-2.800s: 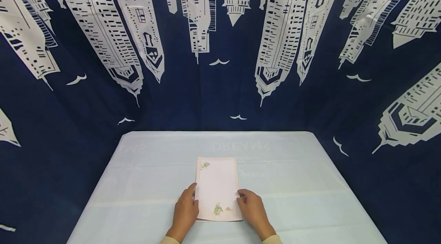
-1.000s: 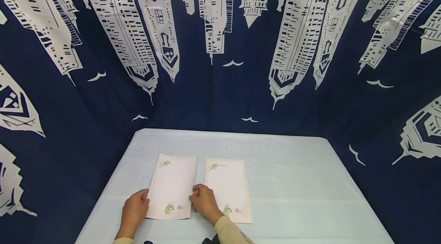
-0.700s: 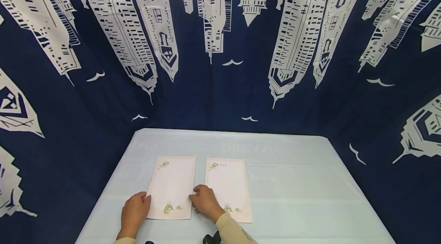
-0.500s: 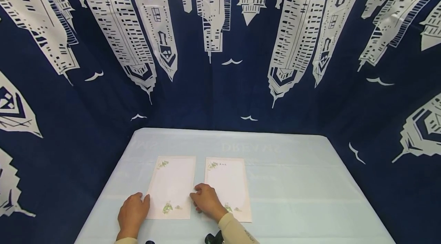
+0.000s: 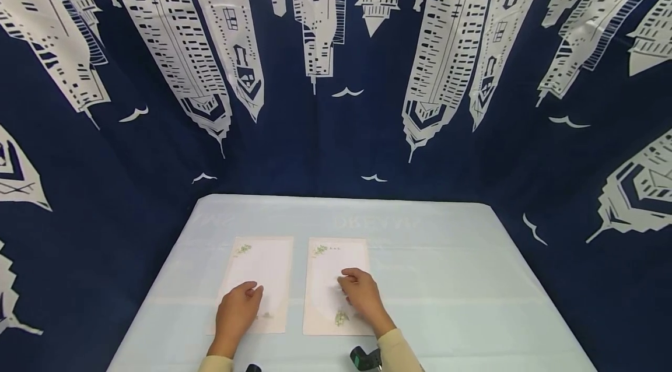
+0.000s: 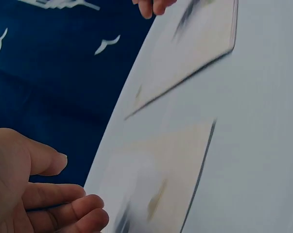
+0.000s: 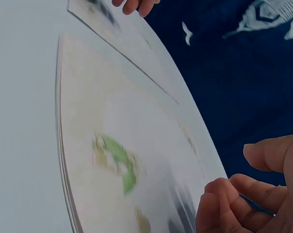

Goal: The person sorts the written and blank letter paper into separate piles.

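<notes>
Two pale pink sheets of letter paper with green leaf prints lie side by side, a narrow gap between them. Over the lower part of the left paper (image 5: 276, 273) hovers my left hand (image 5: 237, 311), fingers loosely bent and holding nothing. My right hand (image 5: 364, 297) is above the right paper (image 5: 322, 279), also with relaxed fingers and nothing in them. In the right wrist view, layered edges show that the right paper (image 7: 83, 102) is a stack. The left wrist view has the left paper (image 6: 185, 150) blurred, beneath the left hand (image 6: 49, 194).
The papers lie on a white-covered table (image 5: 446, 279). A dark blue curtain (image 5: 294, 150) with white building prints hangs behind and around it. A black device (image 5: 364, 358) is at the right wrist, and a small dark piece (image 5: 254, 368) shows near the left one.
One pile has become two side by side. Since half a second ago both hands have left the left paper's edges; the left moved right over it, the right moved right over the other.
</notes>
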The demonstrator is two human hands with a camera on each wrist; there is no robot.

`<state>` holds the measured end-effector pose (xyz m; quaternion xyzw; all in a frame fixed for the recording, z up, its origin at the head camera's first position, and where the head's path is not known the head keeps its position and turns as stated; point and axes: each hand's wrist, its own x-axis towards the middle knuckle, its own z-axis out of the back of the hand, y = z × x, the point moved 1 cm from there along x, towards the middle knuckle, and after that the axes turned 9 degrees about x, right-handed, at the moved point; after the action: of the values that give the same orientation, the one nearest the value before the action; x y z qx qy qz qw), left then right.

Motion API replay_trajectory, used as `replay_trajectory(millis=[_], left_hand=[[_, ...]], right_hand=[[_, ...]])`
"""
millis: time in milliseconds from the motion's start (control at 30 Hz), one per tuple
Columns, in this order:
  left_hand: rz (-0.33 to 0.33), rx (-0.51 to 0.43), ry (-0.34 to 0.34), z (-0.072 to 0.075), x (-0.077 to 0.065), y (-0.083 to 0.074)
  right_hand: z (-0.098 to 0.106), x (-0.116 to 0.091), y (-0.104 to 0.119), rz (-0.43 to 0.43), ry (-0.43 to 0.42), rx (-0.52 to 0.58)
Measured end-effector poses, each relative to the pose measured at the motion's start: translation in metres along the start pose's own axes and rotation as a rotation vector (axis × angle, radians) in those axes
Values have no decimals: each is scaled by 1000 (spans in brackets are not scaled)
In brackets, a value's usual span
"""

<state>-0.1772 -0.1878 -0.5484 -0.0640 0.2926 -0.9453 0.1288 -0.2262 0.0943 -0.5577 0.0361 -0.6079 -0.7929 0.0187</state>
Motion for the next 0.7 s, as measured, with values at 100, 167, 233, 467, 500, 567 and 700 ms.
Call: replay_trajectory(millis=[100,167,233,467,500,567,700], left_hand=[[-37,-61,14,-14,-1,-15],[-48,-91,26,-23,-1,-23],[-70,-119,34,-31,0,-31],[-144,-189,86,-55,9,-50],[-145,-188,101,-58,10,-53],[-139,-181,127,-62,11,-59],[-127,-171,143,-70,9,-69]], right_hand=[[19,-2,-7,-12,-68,-10],[29,-4,-11,-22,-110,-21],[37,-5,-15,-37,-155,-43],[54,-6,-25,-45,-260,-188],[55,-5,-27,-41,-265,-198],[56,-5,-29,-31,-264,-205],[55,-6,-33,-6,-258,-214]])
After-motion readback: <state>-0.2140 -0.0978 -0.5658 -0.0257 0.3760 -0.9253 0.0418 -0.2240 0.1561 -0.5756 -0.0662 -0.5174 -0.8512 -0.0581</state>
